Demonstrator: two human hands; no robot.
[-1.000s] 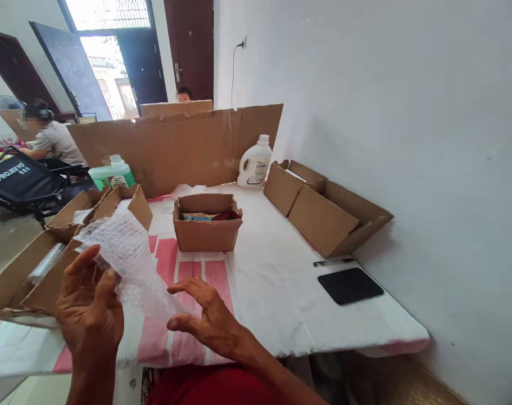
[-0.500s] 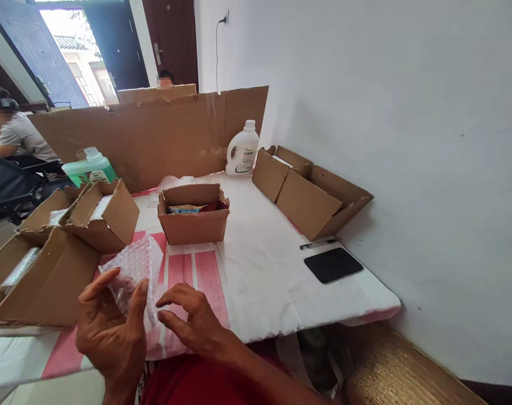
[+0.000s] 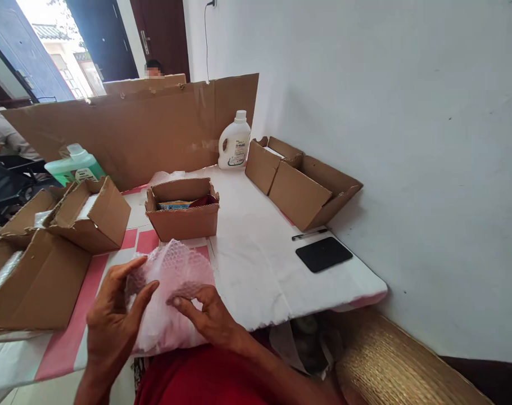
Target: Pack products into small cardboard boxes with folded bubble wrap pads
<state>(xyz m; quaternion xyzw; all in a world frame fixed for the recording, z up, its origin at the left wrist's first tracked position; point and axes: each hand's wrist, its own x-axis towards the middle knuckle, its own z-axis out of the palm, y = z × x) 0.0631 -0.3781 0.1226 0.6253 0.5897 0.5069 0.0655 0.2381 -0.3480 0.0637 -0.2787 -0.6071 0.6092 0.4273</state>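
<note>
A translucent sheet or bag of bubble wrap (image 3: 177,270) lies crumpled at the table's near side, its upper corner raised. My left hand (image 3: 118,304) holds its left edge loosely, the wrap between curved fingers and a thumb that stand apart. On the wrap's right side, my right hand (image 3: 211,315) pinches a fold between thumb and forefinger. Whether anything is inside the wrap I cannot make out. Just beyond it stands an open cardboard box (image 3: 183,222) with flat coloured packets (image 3: 175,206) in it.
Several cardboard boxes (image 3: 62,281) with wrapped items stand left, near a green liquid bottle (image 3: 76,166). A white jug (image 3: 234,143) stands by the upright cardboard panel (image 3: 154,129). Right are joined boxes (image 3: 300,194), a pen (image 3: 308,234) and a black pad (image 3: 324,254). People sit beyond the panel.
My right hand has closed on the bubble wrap, which now spreads wider to the right between both hands. The view has shifted slightly, so the surroundings sit further left and higher.
</note>
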